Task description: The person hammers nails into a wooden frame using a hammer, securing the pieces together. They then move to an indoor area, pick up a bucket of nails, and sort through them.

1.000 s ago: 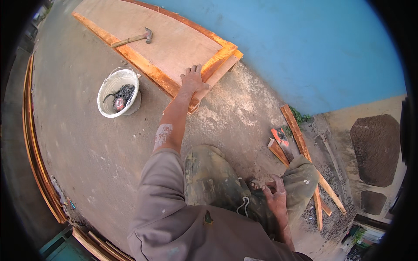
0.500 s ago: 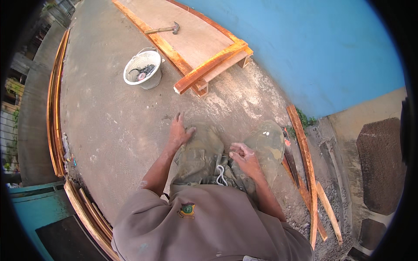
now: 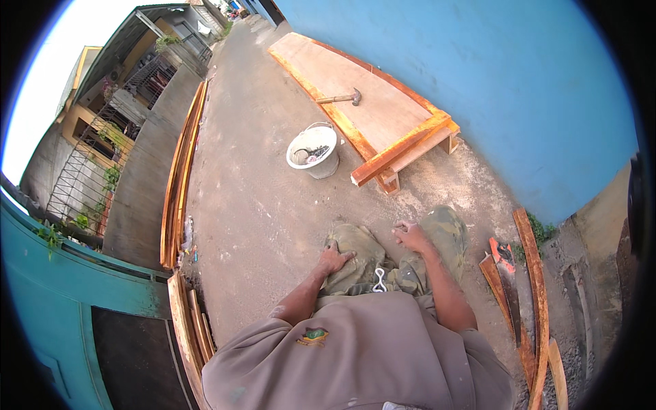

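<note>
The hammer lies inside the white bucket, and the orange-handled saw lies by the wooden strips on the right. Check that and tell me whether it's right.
Not quite: the hammer lies on top of the wooden panel, not inside the white bucket, as the head view shows. The orange-handled saw does lie by the wooden strips on the right.

Hammer [image 3: 340,98] on framed panel [image 3: 386,116]; bucket [image 3: 322,167] on ground [image 3: 246,212].

panel [image 3: 369,78]: smooth wood | bucket [image 3: 324,168]: matt plastic | hammer [image 3: 339,99]: metal, wood | trousers [image 3: 359,247]: cloth | ground [image 3: 253,198]: rough
</note>
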The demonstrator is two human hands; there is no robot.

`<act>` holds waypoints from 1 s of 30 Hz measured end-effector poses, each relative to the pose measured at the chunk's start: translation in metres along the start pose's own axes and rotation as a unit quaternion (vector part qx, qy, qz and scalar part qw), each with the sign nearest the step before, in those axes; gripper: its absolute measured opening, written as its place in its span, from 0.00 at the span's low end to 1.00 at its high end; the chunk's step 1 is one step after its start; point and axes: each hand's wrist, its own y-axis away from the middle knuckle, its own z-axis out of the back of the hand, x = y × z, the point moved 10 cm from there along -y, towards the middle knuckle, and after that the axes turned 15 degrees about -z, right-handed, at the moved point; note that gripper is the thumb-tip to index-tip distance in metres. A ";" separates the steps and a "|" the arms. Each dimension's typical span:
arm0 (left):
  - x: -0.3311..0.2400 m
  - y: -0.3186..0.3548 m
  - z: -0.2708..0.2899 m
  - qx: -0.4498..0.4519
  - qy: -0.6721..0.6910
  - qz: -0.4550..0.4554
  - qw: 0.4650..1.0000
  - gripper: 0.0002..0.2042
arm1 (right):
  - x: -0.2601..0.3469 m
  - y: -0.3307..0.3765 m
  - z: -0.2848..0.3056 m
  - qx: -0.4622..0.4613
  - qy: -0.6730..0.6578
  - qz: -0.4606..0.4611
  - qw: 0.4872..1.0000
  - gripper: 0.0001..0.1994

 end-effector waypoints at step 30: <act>-0.280 -0.299 0.121 -0.177 -0.077 -0.308 0.931 0.47 | 0.050 -0.204 0.359 -0.498 -0.103 -0.026 0.861 0.25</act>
